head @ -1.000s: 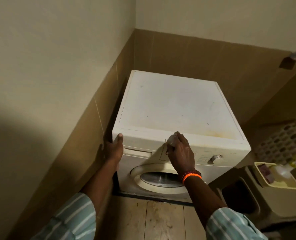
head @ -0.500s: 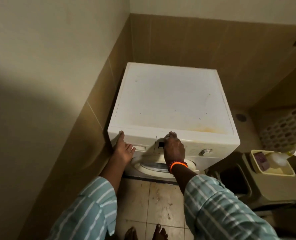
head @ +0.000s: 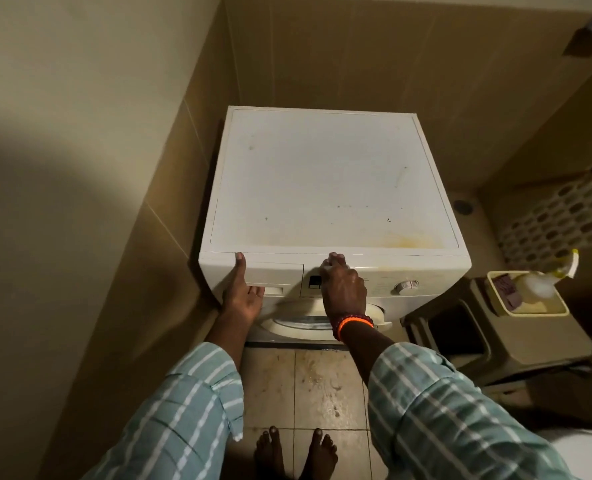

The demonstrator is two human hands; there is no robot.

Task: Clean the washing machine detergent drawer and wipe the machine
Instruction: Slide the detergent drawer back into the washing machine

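A white front-loading washing machine (head: 322, 174) stands in the corner, its top marked with specks and a yellow stain near the front right. The detergent drawer (head: 274, 271) at the front's upper left is closed. My left hand (head: 241, 296) grips the drawer front, thumb up on its top edge and fingers curled into the handle recess. My right hand (head: 343, 289), with an orange bracelet on the wrist, presses a small white wad (head: 334, 263) against the control panel beside the drawer. Whether the wad is cloth or tissue I cannot tell.
A dial (head: 405, 285) sits right of my right hand, with the round door (head: 301, 322) below. A brown stool (head: 516, 344) at the right carries a pale tub (head: 530, 310) with a spray bottle (head: 540, 282). A perforated basket (head: 557, 216) stands behind. Walls close in left and behind.
My left hand moved from the machine's left side onto the drawer front and curled into its handle. My right hand stayed at the panel. The view rose and tilted down.
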